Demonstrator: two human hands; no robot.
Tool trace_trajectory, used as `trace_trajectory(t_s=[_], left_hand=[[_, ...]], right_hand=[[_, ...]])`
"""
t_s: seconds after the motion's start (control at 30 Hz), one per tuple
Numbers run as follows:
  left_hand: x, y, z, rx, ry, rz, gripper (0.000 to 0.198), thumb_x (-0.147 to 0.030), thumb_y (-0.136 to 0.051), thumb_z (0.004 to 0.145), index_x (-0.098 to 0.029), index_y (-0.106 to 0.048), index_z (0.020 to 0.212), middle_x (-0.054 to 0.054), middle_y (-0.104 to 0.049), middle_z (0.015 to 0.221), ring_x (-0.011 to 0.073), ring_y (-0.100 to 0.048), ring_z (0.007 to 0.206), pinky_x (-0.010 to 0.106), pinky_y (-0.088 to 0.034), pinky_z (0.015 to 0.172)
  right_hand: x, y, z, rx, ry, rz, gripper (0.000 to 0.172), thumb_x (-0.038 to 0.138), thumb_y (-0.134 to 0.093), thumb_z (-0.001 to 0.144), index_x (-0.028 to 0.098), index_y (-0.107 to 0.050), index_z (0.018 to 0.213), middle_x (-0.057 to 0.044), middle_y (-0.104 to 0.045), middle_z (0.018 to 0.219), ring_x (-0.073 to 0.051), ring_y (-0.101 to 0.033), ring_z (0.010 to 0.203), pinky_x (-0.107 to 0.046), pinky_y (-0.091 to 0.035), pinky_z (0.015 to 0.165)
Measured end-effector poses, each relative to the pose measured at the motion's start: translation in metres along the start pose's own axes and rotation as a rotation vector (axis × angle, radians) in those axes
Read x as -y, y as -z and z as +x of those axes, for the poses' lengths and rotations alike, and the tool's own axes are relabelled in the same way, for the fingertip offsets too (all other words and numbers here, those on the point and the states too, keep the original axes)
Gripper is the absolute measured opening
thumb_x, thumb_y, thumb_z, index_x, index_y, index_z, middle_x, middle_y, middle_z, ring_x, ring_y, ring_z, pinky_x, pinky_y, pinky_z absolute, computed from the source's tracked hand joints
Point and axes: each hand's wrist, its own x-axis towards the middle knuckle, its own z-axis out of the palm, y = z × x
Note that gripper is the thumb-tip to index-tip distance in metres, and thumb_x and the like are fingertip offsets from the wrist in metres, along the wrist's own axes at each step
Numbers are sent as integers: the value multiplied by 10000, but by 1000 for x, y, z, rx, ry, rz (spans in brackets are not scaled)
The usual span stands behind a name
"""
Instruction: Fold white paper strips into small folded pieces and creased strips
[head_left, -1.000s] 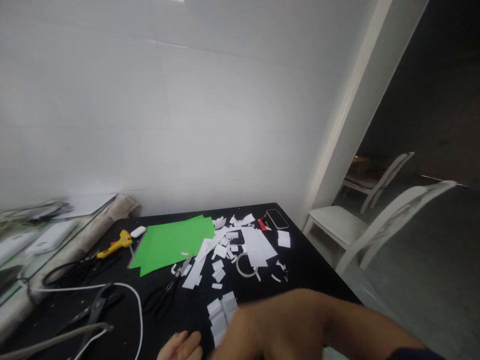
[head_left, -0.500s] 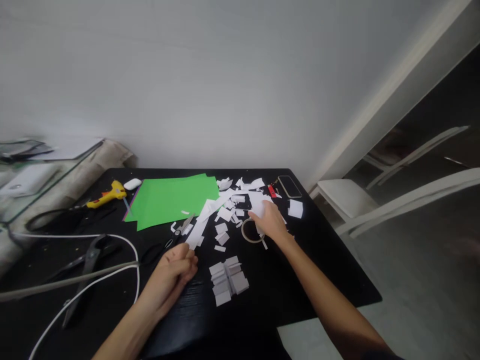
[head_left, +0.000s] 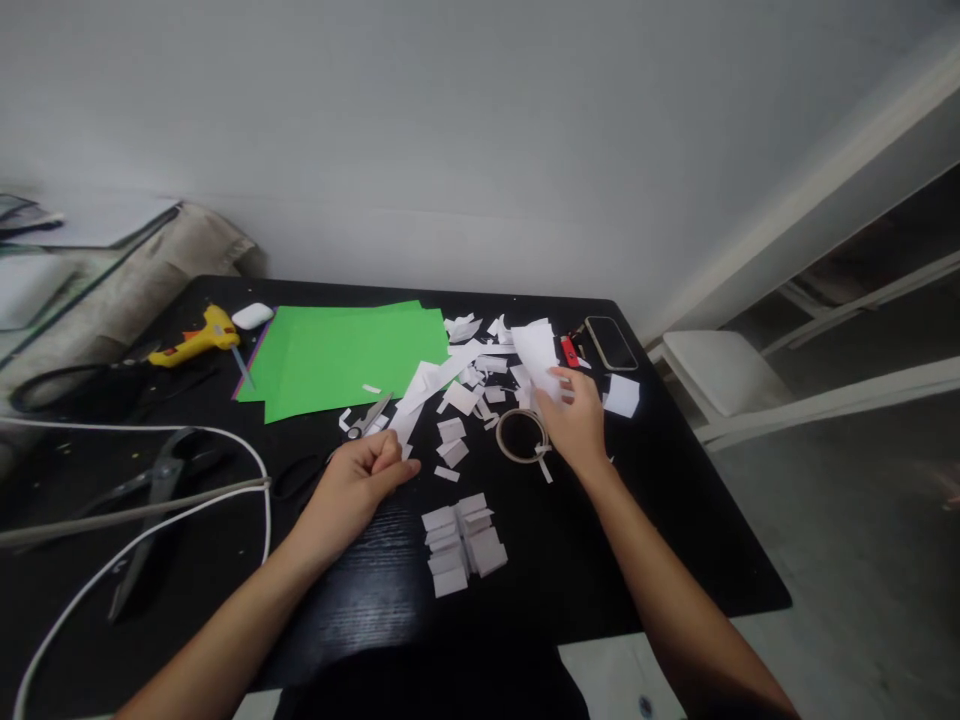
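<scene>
My right hand [head_left: 576, 415] pinches a curved piece of white paper [head_left: 534, 350] between thumb and fingers, above the scraps. Just left of that wrist lies a roll of tape [head_left: 523, 436] with a short end loose. My left hand [head_left: 366, 475] rests over the table with fingers curled in and thumb pointing right; nothing shows in it. Beyond its knuckles are scissors [head_left: 369, 418], with their handles partly behind the hand, and a long white paper strip [head_left: 435, 385]. A folded paper piece with several square flaps [head_left: 463, 545] lies on the table between my forearms.
Green sheets [head_left: 349, 355] lie at the back, beside a yellow glue gun [head_left: 196, 338] and a white case [head_left: 253, 316]. White paper scraps [head_left: 461, 398] cover the middle. A phone [head_left: 610, 343] and red lighter [head_left: 569, 351] are back right. Large shears [head_left: 154, 520] and cables [head_left: 247, 445] lie left.
My right hand has lifted the white paper piece slightly and its fingers show more. My left hand's thumb now points out to the right. The camera view has shifted.
</scene>
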Motion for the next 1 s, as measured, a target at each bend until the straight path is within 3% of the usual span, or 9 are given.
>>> trace_trajectory(t_s=[0.07, 0.13, 0.23, 0.33, 0.47, 0.67, 0.8, 0.9, 1.0], left_hand=[[-6, -1, 2, -21, -7, -24, 474, -350, -749, 822, -223, -329, 642, -69, -335, 578, 109, -275, 540, 275, -221, 527], [-18, -4, 7, -62, -48, -10, 382, -368, -745, 837, -218, -431, 678, -63, -409, 584, 114, -339, 547, 270, -259, 532], [-45, -14, 20, -67, -158, 19, 224, -416, -702, 898, -196, -657, 887, 9, -634, 794, 162, -569, 741, 297, -451, 709], [-74, -30, 34, -42, -287, -101, 348, -459, -647, 958, -209, -658, 1199, 81, -702, 1149, 227, -657, 1051, 361, -509, 894], [-93, -47, 43, -15, -483, -163, 365, -480, -595, 1006, -195, -653, 1226, 92, -701, 1182, 240, -647, 1134, 369, -501, 981], [-90, -45, 46, -35, -477, -205, 372, -466, -634, 985, -204, -624, 1249, 89, -681, 1203, 238, -671, 1074, 358, -548, 900], [-93, -32, 46, -65, -409, -113, 305, -400, -698, 944, -201, -635, 1166, 63, -690, 1067, 213, -682, 928, 337, -544, 806], [-102, -26, 42, -32, -370, 23, 293, -398, -738, 904, -200, -649, 1101, 46, -685, 952, 203, -656, 781, 324, -517, 688], [-110, -23, 35, 110, -366, 155, 284, -401, -763, 881, -205, -675, 1067, 35, -681, 876, 213, -631, 742, 327, -496, 665]], right_hand=[[14, 2, -7, 6, -14, 184, 348, 364, -666, 827, 181, -680, 1122, -159, -633, 1276, -291, -647, 1107, -460, -561, 957], [36, 3, -15, 112, -79, 381, 366, 399, -718, 806, 198, -675, 1109, -135, -664, 1270, -285, -646, 1145, -444, -567, 953], [77, 5, -22, 317, -85, 600, 362, 392, -764, 805, 215, -676, 1108, -105, -694, 1256, -271, -644, 1177, -427, -566, 966], [117, 7, -21, 374, 48, 717, 351, 360, -785, 809, 233, -661, 1113, -85, -675, 1267, -245, -644, 1178, -415, -564, 993], [151, 8, -18, 371, 239, 733, 336, 378, -769, 852, 270, -642, 1143, -65, -638, 1284, -231, -628, 1201, -418, -566, 1024], [165, 17, -17, 460, 386, 591, 310, 378, -766, 863, 272, -681, 1142, -86, -535, 1393, -256, -574, 1285, -445, -556, 1060], [161, 26, -7, 553, 350, 568, 329, 411, -770, 869, 269, -688, 1155, -76, -587, 1383, -265, -614, 1253, -481, -544, 1073], [156, 27, 2, 435, 211, 645, 395, 430, -759, 887, 253, -634, 1217, -85, -659, 1307, -254, -683, 1149, -462, -584, 999], [151, 26, 7, 333, 142, 715, 459, 434, -759, 890, 247, -583, 1271, -93, -685, 1283, -243, -703, 1115, -431, -601, 969]])
